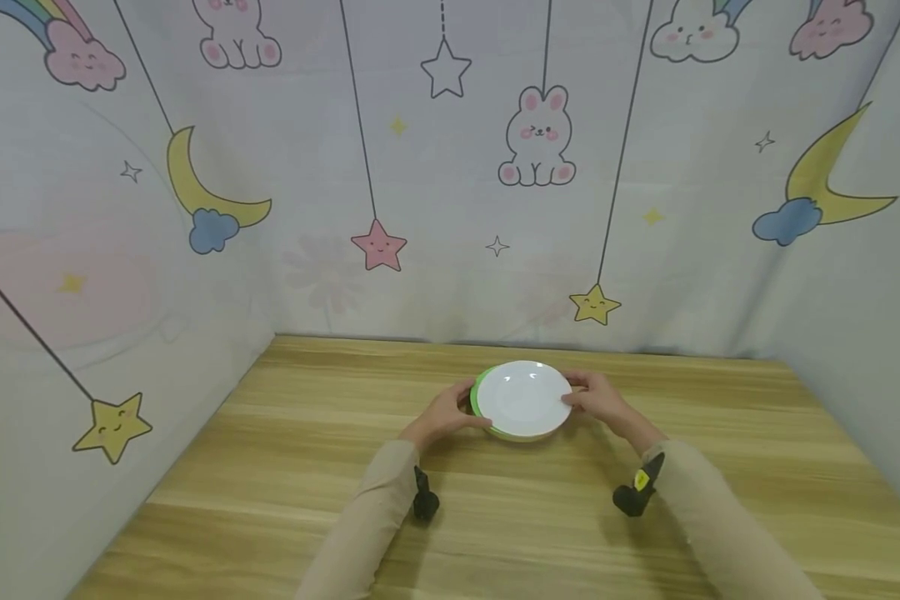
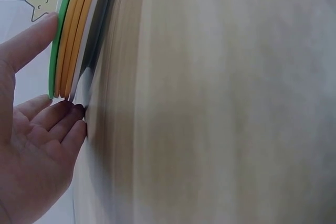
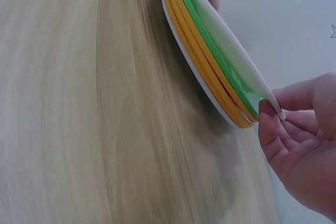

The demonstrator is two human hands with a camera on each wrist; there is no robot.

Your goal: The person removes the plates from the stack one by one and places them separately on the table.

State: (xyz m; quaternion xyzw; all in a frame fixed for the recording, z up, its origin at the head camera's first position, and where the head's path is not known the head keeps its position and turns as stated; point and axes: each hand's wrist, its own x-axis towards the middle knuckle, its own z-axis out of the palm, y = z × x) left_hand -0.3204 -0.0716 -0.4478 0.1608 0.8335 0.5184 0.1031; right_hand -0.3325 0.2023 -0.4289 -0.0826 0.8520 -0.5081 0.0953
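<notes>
Evidently the work in hand is the seating or lifting of the top white plate (image 1: 523, 400) on a stack; which of the two cannot be determined. The stack stands near the far side of the wooden table (image 1: 270, 467), between both hands. Beneath the top plate come a green plate (image 1: 476, 400), several orange plates (image 2: 73, 30) and a lower white plate (image 2: 92, 27). The right hand (image 1: 600, 404) is found pinching the top plate by its right rim, which is tilted up and apart from the green rim below. The left hand (image 1: 444, 414) is curved round the left side of the stack, thumb at the upper rims, fingers at the lower edge; how firmly it grasps cannot be told. Recommended practice, in this inspector's judgement: let the left hand steady the lower plates while the right alone governs the tilt. Should the plate go down, lower its right edge gently, fingertips kept out of the narrowing gap. Should it come up, raise it slowly, lest the green plate be dragged along or the smooth rims slide.
</notes>
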